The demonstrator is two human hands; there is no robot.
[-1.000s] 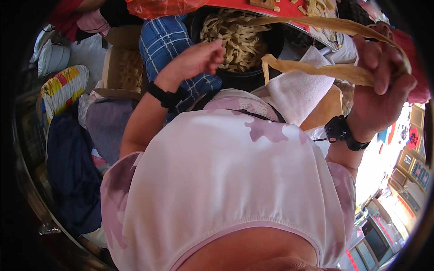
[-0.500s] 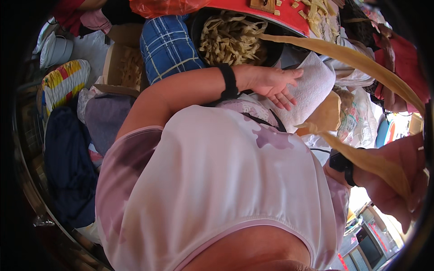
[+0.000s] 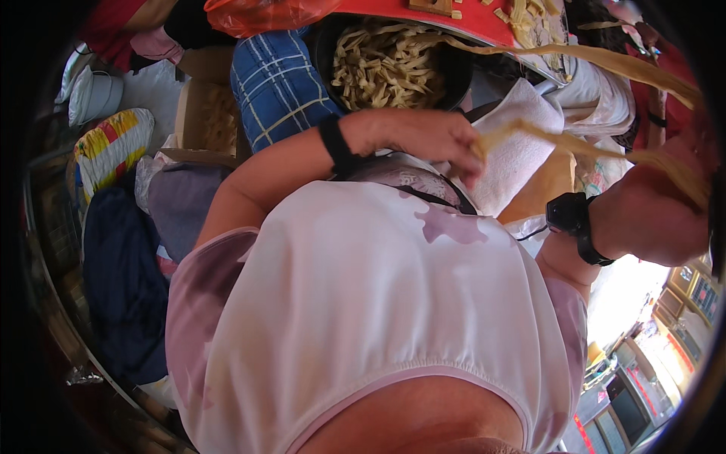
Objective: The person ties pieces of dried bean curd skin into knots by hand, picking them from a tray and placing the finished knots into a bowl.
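Observation:
My left hand (image 3: 446,144), slightly blurred, is in front of my chest with curled fingers at the end of a long yellowish flat strip (image 3: 560,138), seemingly pinching it. That strip runs rightward to my right hand (image 3: 673,212), raised at the right edge and gripping it, fingers partly hidden. Another length of strip (image 3: 620,62) stretches from the black round pan (image 3: 461,87) toward my right hand. The pan holds a heap of short pale yellow strips (image 3: 382,68). A white towel (image 3: 514,155) lies under the lower strip.
A red board (image 3: 469,19) with pale pieces and a wooden block is behind the pan. A blue plaid cloth (image 3: 276,83), cardboard box (image 3: 204,121), orange plastic bag (image 3: 265,11), striped sack (image 3: 110,151) and dark clothing (image 3: 121,280) crowd the left. A person's red sleeve (image 3: 106,26) shows top left.
My left hand has moved right, away from the pan, and its spread fingers have curled onto the strip's end. My right hand dipped, then rose again at the right edge with the strip.

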